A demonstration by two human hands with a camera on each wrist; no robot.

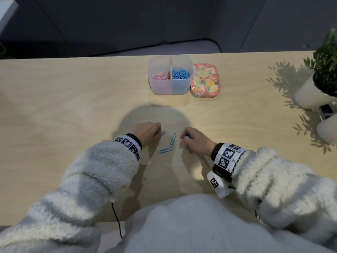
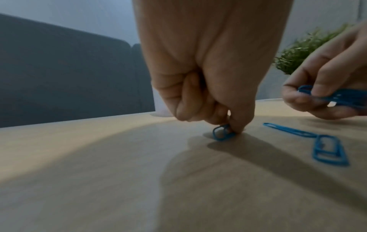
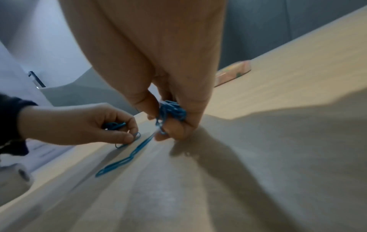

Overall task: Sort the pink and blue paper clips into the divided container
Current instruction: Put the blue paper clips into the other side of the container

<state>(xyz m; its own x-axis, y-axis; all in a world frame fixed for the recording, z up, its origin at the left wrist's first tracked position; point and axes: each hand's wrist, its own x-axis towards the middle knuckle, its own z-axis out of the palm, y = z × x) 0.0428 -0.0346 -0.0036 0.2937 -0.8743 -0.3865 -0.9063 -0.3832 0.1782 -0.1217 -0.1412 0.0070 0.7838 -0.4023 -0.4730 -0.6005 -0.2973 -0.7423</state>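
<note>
The clear divided container (image 1: 156, 89) stands at the table's far middle, with pink clips (image 1: 160, 76) in its left half and blue clips (image 1: 180, 74) in its right half. My left hand (image 1: 158, 132) pinches a blue clip (image 2: 223, 133) against the table and holds more blue clips (image 3: 114, 125) in its curled fingers. My right hand (image 1: 184, 136) grips a bunch of blue clips (image 3: 172, 111) just above the table. Between the hands, two loose blue clips (image 1: 172, 139) (image 1: 165, 150) lie end to end on the wood.
A floral lid (image 1: 205, 80) lies right of the container, touching it. A potted plant in a white pot (image 1: 310, 94) and a second white pot (image 1: 328, 128) stand at the right edge. The table's far edge runs just behind the container.
</note>
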